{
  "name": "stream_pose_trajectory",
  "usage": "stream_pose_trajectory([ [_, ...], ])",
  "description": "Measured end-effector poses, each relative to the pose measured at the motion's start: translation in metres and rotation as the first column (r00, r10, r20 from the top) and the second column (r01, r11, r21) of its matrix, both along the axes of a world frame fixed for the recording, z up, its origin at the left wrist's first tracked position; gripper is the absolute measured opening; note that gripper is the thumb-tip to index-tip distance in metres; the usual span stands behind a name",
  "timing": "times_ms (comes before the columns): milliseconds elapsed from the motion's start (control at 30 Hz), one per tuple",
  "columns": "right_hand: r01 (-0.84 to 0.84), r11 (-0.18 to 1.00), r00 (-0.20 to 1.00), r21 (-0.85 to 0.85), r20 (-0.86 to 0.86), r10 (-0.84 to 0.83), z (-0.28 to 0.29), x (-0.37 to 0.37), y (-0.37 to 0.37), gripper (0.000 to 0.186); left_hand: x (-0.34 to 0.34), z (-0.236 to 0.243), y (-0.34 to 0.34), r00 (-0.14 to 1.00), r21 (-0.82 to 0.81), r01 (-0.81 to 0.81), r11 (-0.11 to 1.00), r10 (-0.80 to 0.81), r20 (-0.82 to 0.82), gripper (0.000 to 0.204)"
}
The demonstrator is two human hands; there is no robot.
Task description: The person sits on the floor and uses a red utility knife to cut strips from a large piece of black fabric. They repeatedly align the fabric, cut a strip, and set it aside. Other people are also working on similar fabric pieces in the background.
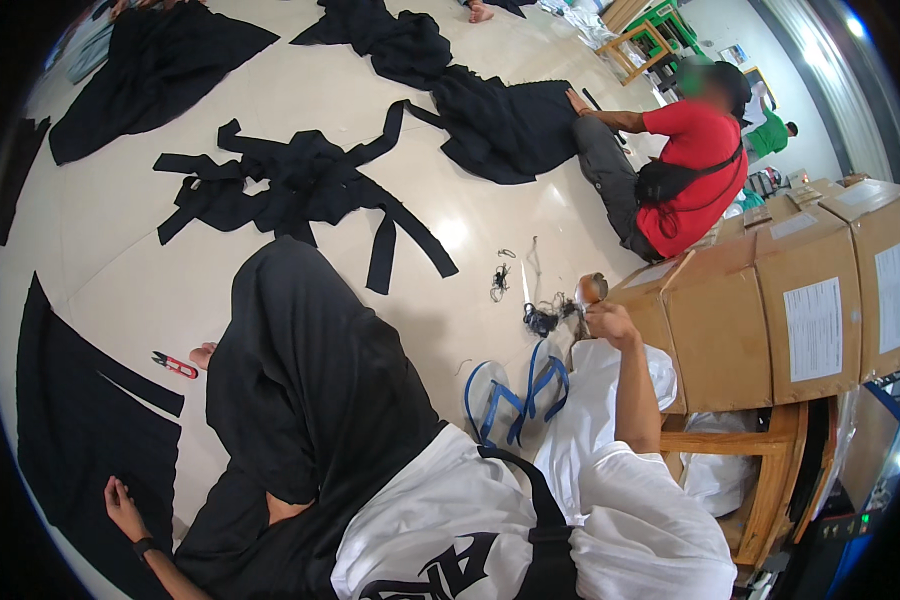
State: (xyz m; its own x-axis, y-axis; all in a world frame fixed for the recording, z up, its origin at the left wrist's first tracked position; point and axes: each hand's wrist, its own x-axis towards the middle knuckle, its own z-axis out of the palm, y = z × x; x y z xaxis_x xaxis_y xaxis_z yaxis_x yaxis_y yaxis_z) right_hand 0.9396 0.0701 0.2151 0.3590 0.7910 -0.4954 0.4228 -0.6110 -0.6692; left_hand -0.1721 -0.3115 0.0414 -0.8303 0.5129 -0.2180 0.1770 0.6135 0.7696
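My left hand [124, 509] rests over a flat piece of black cloth [80, 420] on the floor at the lower left, fingers apart and gripping nothing. The cloth has a long slit from its right edge. My right hand [612, 325] is closed beside the cardboard boxes, around what looks like a cup with something brown in it [591, 289]; the fingers hide its lower part. Red-handled thread snips [175, 364] lie between the cloth and my bent knee. Dark thread scraps [541, 320] lie just left of my right hand.
Black cloth strips [310, 180] lie tangled ahead, with larger black cloths [160, 75] beyond. Blue-strapped flip-flops [495, 400] sit near my right leg. Cardboard boxes [810, 290] stand on a wooden frame at right. A person in red [695, 170] sits ahead, touching black cloth [505, 120].
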Motion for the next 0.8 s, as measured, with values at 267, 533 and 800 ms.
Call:
stream_pose_trajectory([
  [267,-0.114,0.990,0.433,0.080,0.901,-0.023,0.048,0.002,0.003,0.036,0.008,0.007,0.006,0.993,-0.075,0.009,0.997,-0.017,-0.116,0.039],
  [533,-0.690,0.583,0.512,0.430,0.859,-0.027,0.036,-0.121,0.059,0.040,0.081,0.060,0.043,0.678,-0.543,0.195,0.817,-0.512,-0.527,0.094],
  [800,-0.802,0.105,0.573,0.587,0.708,0.413,0.100,-0.508,0.122,0.024,0.102,0.081,0.051,0.968,-0.612,0.209,0.763,-0.249,0.020,0.129],
])
